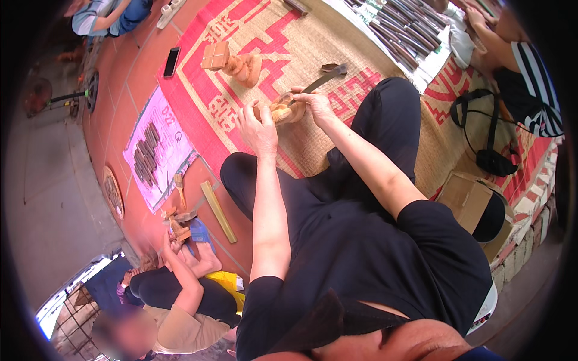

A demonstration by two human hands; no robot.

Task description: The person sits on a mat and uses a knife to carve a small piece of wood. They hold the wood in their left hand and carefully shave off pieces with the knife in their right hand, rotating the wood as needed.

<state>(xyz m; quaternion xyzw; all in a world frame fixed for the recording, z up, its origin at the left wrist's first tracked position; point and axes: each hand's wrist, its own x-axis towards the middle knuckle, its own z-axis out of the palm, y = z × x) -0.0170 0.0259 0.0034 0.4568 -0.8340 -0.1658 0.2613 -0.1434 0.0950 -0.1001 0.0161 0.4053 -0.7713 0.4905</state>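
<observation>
A light-brown wood carving (283,113) with rounded forms is held low over the woven mat, in front of my crossed legs. My left hand (259,131) has its fingers curled round the left side of the carving. At its right side, my right hand (316,108) is closed on a curved dark grey strip (325,80) that runs out to the upper right; I cannot make out its exact kind. Just beyond, on the mat, stands a second wood carving (244,68) with a squared block at one end.
Rows of dark-handled tools (409,30) lie on a white cloth at the far right, more tools (146,157) on a pink sheet at the left. A phone (171,62) rests by the mat's edge. A co-worker (180,283) sits at the lower left; a cardboard box (460,195) stands right.
</observation>
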